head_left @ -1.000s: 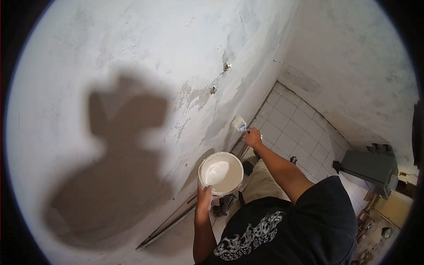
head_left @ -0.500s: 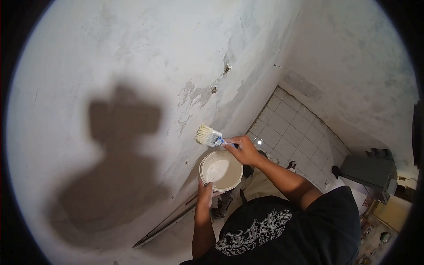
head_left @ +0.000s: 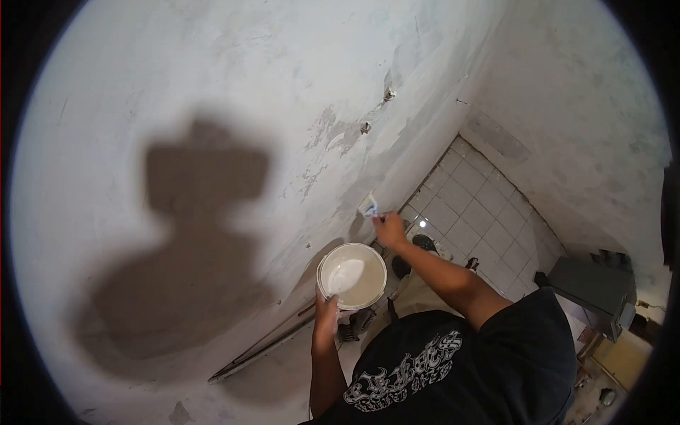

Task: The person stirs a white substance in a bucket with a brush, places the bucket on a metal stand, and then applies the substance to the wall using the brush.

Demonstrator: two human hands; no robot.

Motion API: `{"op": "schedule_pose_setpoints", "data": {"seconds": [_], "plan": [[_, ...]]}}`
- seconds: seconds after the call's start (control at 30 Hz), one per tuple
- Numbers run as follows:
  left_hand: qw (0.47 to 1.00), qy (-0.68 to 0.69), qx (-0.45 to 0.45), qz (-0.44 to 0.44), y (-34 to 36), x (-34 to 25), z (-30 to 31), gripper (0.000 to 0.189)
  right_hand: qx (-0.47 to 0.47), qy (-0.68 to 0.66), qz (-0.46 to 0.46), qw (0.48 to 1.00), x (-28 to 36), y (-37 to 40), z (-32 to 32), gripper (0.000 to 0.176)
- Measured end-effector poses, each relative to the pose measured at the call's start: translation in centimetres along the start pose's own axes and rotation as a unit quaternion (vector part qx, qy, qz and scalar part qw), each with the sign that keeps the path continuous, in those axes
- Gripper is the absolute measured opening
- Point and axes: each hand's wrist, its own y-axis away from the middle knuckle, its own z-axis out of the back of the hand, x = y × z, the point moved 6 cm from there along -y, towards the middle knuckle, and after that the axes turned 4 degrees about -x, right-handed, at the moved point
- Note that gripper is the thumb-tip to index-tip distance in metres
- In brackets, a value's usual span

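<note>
My right hand (head_left: 389, 230) is closed round the handle of a paintbrush (head_left: 370, 206), whose bristles are seen edge-on close to the lower part of the white wall (head_left: 297, 127). In my left hand (head_left: 326, 312) is a white plastic bucket (head_left: 365, 287), gripped at the rim with the thumb over the edge. White paint (head_left: 346, 276) lies in the bottom of the bucket. The wall near the brush has grey, peeling patches (head_left: 326, 134) and a small hole (head_left: 365, 128).
Pale tiles (head_left: 467, 195) cover the floor in the corner on the right. A dark grey box-shaped cabinet (head_left: 588, 283) stands at the right. Long thin strips (head_left: 262, 347) lie along the wall's foot. My shadow (head_left: 205, 177) falls on the wall at left.
The paintbrush has moved from above the bucket toward the wall on the right and turned edge-on. My left hand still holds the bucket, nearly in place. The view has shifted slightly.
</note>
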Motion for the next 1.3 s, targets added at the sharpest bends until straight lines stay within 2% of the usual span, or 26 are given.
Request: {"op": "schedule_pose_setpoints", "data": {"seconds": [0.13,0.2,0.23,0.3,0.33,0.4,0.43,0.5,0.57,0.63,0.77,0.83,0.9,0.97,1.03,1.13,1.27,1.3], "plan": [[1.000,0.006,-0.014,0.013,-0.3,0.7,1.0,0.070,0.061,-0.037,-0.004,0.997,7.4,5.1,3.1,0.025],[1.000,0.013,-0.016,0.016,-0.2,0.8,0.8,0.069,0.107,-0.118,0.124,0.979,10.9,7.3,4.3,0.024],[1.000,0.016,-0.008,0.021,-0.4,0.7,0.6,0.068,0.109,-0.117,0.122,0.980,11.4,7.6,4.9,0.024],[1.000,0.015,-0.003,0.026,-0.5,0.1,0.4,0.068,0.149,-0.132,0.225,0.954,13.3,8.3,5.1,0.026],[1.000,0.004,-0.002,0.026,-0.3,-0.3,-0.1,0.066,0.149,-0.136,0.224,0.953,13.0,7.9,5.1,0.026],[0.999,0.000,-0.018,0.028,0.1,-0.2,-0.2,0.066,0.162,-0.128,0.302,0.931,12.3,7.2,4.9,0.028],[0.999,0.001,-0.021,0.027,-0.2,0.0,0.2,0.066,0.165,-0.130,0.303,0.930,11.9,6.3,4.5,0.028],[1.000,0.012,-0.012,0.013,-0.6,0.8,0.8,0.068,0.129,-0.135,0.205,0.961,9.6,4.2,3.6,0.029],[1.000,0.017,-0.016,0.016,0.1,-0.4,0.3,0.069,0.105,-0.114,0.223,0.963,6.6,2.5,1.8,0.029],[0.999,0.018,-0.021,0.022,0.2,-1.0,0.3,0.070,0.119,-0.099,0.140,0.978,3.6,1.8,0.6,0.030],[0.999,0.028,-0.021,0.019,-0.3,-0.7,0.5,0.071,0.062,-0.029,0.160,0.985,-0.6,1.1,-0.1,0.033],[0.999,0.018,-0.022,0.022,-1.1,-0.4,0.2,0.072,0.052,0.055,0.016,0.997,-4.0,0.3,0.0,0.034],[0.999,0.031,-0.006,0.019,-1.7,-0.2,-0.3,0.072,0.039,0.051,0.018,0.998,-5.8,-0.2,1.2,0.033],[1.000,0.006,0.002,0.015,-1.8,-0.9,-1.6,0.072,0.029,0.052,0.019,0.998,-4.5,0.4,2.8,0.033],[1.000,-0.005,0.017,0.013,-2.2,-1.8,-3.7,0.072,0.055,0.000,0.000,0.998,0.8,2.1,8.7,0.024],[0.997,-0.019,0.075,0.007,-2.6,-2.9,-7.1,0.070,0.080,-0.050,0.018,0.995,3.8,3.4,14.4,0.023],[0.990,-0.017,0.142,-0.019,-3.1,-4.1,-11.2,0.073,0.120,-0.002,0.030,0.992,7.8,5.8,20.9,0.028],[0.987,-0.019,0.155,-0.030,-3.2,-4.3,-12.1,0.077,0.141,0.048,0.062,0.987,8.6,6.4,21.7,0.029]]}}
